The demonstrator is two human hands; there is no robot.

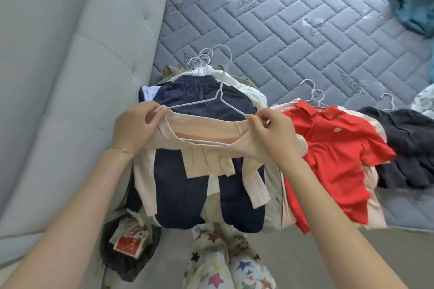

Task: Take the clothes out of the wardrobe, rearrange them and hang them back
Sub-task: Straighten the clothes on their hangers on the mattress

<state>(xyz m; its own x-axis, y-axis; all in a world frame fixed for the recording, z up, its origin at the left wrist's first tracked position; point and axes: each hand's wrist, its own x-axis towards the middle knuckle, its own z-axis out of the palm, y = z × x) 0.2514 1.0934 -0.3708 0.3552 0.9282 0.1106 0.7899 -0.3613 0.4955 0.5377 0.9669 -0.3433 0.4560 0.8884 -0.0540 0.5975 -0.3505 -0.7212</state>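
Note:
A beige knit cardigan [209, 132] hangs on a white wire hanger [219, 97] held above the bed. My left hand [135, 126] pinches the cardigan's left shoulder over the hanger's end. My right hand [273, 135] pinches the right shoulder at the hanger's other end. Beneath them lies a pile of hung clothes topped by navy trousers [185, 185], with several white hanger hooks [204, 58] at its top. To the right lie a red polo shirt [333, 159] on a hanger and dark clothes [408, 148].
A grey quilted mattress [293, 19] carries the piles. A pale grey padded headboard [58, 77] stands along the left. A teal cloth [415, 0] lies at the far right corner. A dark bag with a red label [128, 245] sits on the floor by my star-patterned trouser legs [225, 267].

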